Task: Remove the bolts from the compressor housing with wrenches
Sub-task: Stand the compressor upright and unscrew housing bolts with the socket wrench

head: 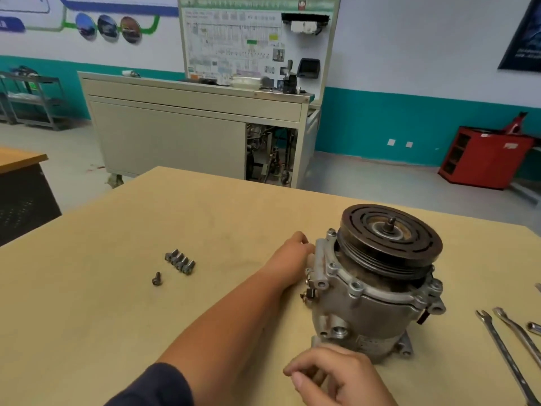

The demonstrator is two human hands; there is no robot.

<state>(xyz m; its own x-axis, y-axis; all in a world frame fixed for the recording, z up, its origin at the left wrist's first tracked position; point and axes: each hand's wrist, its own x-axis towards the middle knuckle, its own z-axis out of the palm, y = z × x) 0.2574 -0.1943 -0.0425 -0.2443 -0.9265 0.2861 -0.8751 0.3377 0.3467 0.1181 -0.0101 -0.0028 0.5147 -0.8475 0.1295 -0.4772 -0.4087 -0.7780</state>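
Note:
The compressor [371,297] stands upright on the wooden table [117,317], with its dark pulley [389,238] on top. Bolt heads show around the housing flange [355,287]. My left hand [289,254] presses against the housing's left mounting lug, with its fingertips hidden behind the lug. At the housing's near base, my right hand [333,376] has its thumb and fingers pinched together; whether it holds anything is unclear. Several loose bolts [180,261] lie in a row to the left, and one more bolt [157,278] lies apart.
Two wrenches [503,356] and a socket [534,328] lie at the table's right edge. Beyond the table stand a grey training bench [187,127], a red cabinet [486,156] and a shelf rack [32,98].

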